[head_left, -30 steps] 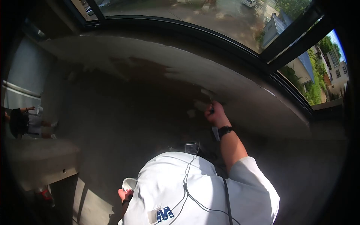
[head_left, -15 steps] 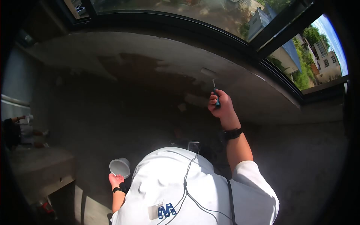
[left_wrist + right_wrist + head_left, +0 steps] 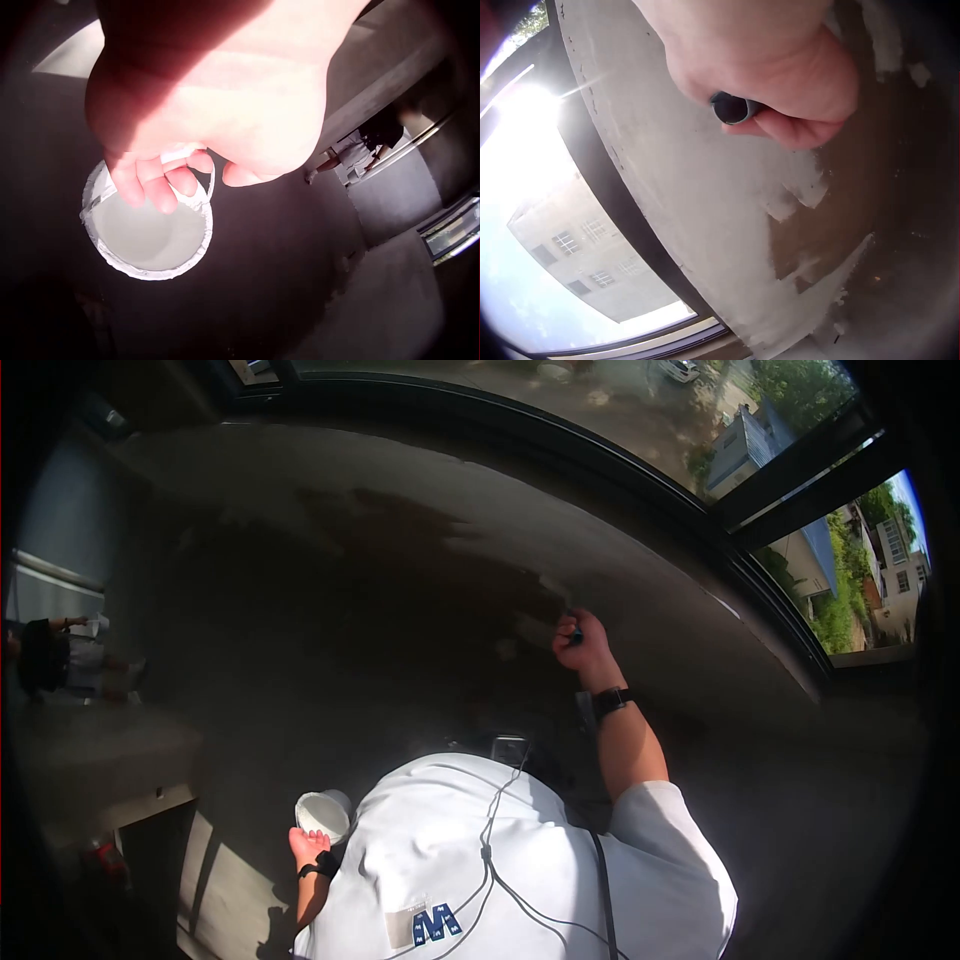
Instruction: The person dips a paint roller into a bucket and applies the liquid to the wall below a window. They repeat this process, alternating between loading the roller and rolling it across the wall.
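In the head view, the right hand (image 3: 583, 645) grips a teal and black handle (image 3: 575, 636) at the wall below the window. A pale blade-like end (image 3: 555, 590) lies near the patchy coating; its contact with the wall is unclear. The right wrist view shows the fingers of the right hand (image 3: 787, 82) curled round the handle, whose round butt (image 3: 731, 109) faces the camera. At lower left, the left hand (image 3: 311, 844) holds a white bucket (image 3: 323, 812). From the left wrist, this hand (image 3: 217, 97) has its fingers curled at the bucket's rim (image 3: 150, 274) and handle; pale material lies inside.
Grey coating surrounds a bare brown wall area (image 3: 802, 240). A dark window frame (image 3: 600, 445) runs above it. Another person (image 3: 75, 657) stands at the far left, above a concrete ledge (image 3: 150, 760) in the head view. Cables hang over the white shirt (image 3: 420, 850).
The right hand swung right along the wall, then back left with its tool. The left hand and bucket came out from beside the shirt, and the view shifted.
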`<state>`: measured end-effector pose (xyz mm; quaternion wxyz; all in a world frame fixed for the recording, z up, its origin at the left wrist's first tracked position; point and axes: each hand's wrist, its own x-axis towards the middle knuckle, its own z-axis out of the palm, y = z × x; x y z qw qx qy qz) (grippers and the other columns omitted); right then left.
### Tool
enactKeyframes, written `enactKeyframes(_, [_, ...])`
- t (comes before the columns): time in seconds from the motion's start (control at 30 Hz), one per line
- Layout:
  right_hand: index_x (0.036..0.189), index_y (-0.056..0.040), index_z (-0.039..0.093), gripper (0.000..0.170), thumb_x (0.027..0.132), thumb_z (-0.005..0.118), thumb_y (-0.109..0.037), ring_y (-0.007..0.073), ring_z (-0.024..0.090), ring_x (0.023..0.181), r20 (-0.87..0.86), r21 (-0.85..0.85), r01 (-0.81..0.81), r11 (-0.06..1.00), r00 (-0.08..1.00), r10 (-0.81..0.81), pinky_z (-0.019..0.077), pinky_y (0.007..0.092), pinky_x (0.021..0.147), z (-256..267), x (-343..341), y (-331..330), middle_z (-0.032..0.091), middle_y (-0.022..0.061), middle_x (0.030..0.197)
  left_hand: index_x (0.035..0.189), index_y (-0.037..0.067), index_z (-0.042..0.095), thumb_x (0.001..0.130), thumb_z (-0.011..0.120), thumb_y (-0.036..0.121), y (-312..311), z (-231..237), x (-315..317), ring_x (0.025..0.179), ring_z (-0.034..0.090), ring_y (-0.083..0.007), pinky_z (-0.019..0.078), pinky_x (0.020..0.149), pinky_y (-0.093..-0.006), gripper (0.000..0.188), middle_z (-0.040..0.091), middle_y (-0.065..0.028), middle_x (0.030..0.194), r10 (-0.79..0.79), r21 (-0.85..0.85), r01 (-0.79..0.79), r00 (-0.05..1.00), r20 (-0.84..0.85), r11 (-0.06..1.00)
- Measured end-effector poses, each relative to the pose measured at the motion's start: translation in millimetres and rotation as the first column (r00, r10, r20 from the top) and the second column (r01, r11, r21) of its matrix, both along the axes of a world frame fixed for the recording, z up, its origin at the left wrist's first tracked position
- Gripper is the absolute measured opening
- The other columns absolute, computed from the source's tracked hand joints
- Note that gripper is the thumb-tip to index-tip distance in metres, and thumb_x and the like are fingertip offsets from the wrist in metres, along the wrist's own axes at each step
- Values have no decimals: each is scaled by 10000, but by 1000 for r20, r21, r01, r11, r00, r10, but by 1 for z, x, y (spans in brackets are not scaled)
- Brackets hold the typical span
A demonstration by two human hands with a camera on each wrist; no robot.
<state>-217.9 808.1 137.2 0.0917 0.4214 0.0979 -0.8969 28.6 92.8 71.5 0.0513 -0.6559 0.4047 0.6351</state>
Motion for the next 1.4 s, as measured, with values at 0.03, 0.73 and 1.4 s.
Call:
enactKeyframes(0.03, [765, -135, 460, 269, 969, 405, -302, 88, 435, 497, 20, -24, 19, 1000, 1000, -19, 287, 253, 447, -14, -2, 3, 445, -64, 573, 1037, 120, 415, 793, 500, 375, 2, 4, 9, 910, 479, -188, 459, 818, -389, 363, 447, -49, 1003, 32, -25, -32, 999, 7, 999])
enactKeyframes(0.73, [729, -143, 441, 248, 938, 450, -277, 129, 419, 528, 53, -106, -38, 994, 998, 44, 299, 276, 483, -108, -40, -6, 415, -23, 578, 1012, 136, 450, 838, 456, 563, 29, 20, 132, 892, 454, -180, 401, 811, -369, 462, 456, -7, 961, 419, -24, -418, 908, 32, 908])
enactKeyframes(1.4, [869, -124, 500, 219, 974, 438, -305, 88, 426, 467, -139, 190, 9, 982, 990, 18, 288, 260, 433, 78, 67, -30, 457, -64, 589, 1054, 165, 428, 821, 509, 448, -34, -54, -27, 927, 476, -183, 397, 894, -425, 375, 454, -11, 986, -134, 83, 130, 990, 40, 988])
